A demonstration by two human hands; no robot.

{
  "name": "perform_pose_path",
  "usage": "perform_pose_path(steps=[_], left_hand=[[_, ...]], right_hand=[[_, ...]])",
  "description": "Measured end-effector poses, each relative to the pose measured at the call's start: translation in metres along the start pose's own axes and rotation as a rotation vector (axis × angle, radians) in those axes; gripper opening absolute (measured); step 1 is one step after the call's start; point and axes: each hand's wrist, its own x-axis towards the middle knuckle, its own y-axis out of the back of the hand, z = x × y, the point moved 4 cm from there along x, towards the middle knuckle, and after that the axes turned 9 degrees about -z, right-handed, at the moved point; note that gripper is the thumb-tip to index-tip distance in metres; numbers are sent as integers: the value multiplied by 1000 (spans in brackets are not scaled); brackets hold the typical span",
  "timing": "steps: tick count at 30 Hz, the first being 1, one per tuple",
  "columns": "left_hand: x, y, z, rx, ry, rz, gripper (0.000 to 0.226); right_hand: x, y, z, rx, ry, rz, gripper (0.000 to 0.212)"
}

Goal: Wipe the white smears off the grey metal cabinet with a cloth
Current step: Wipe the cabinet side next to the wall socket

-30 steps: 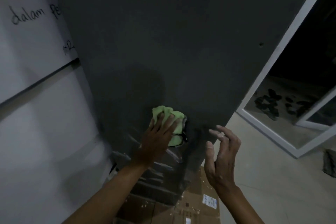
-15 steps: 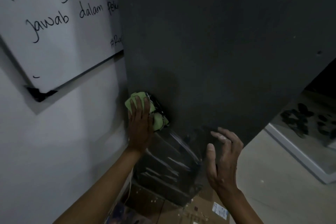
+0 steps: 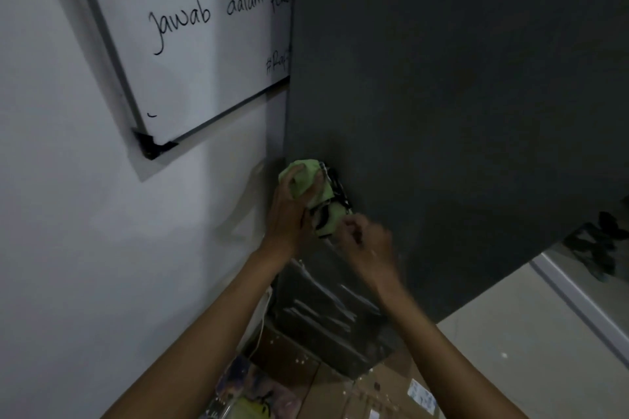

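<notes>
Since the earlier frame, the right hand (image 3: 366, 241) has come over from the open air to the green cloth (image 3: 315, 196), and its blurry fingertips now seem to pinch the cloth's lower end. The left hand (image 3: 289, 211) grips the bunched cloth against the left edge of the grey cabinet (image 3: 459, 95), next to the white wall (image 3: 85, 231). White smears (image 3: 320, 308) show lower down on the cabinet, above the cardboard (image 3: 367, 391) on the floor, and a whiteboard (image 3: 204, 27) hangs up on the left.

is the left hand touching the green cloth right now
Touching. The head view shows the left hand with its fingers curled over the green cloth.
</notes>
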Motion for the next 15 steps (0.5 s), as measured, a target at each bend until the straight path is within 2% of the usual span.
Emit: perform_pose_path(steps=[2, 4, 7, 10, 13, 15], left_hand=[[3, 7, -2, -195, 97, 50, 52], [7, 12, -2, -357, 115, 142, 49], [11, 11, -8, -265, 67, 164, 41], [10, 13, -14, -186, 66, 157, 35], [8, 8, -20, -151, -4, 124, 42], [8, 4, -22, -201, 30, 165, 52]], right_hand=[[12, -20, -8, 84, -29, -73, 17], [16, -35, -15, 66, 14, -99, 24], [19, -44, -19, -20, 37, -90, 33], [19, -51, -17, -2, 16, -87, 43], [12, -52, -13, 25, 24, -53, 47], [6, -51, -12, 21, 50, -37, 53]])
